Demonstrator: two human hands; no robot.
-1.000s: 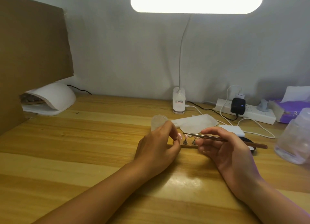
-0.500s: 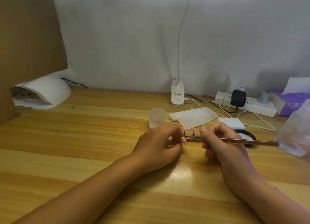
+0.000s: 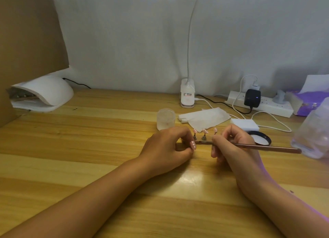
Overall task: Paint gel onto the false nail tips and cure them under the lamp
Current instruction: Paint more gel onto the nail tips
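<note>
On the pale wooden desk, just in front of the frosted jar, the left hand pinches a pink, white-dotted false nail tip; matching tips stand on pegs to the jar's right. The right hand grips a thin brown brush lying nearly level, bristle end pointing left at the pinched tip, handle trailing right.

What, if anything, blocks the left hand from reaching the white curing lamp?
Probably yes: only bare table lies between the left hand and the curing lamp, though the hand pinches a nail tip.
</note>
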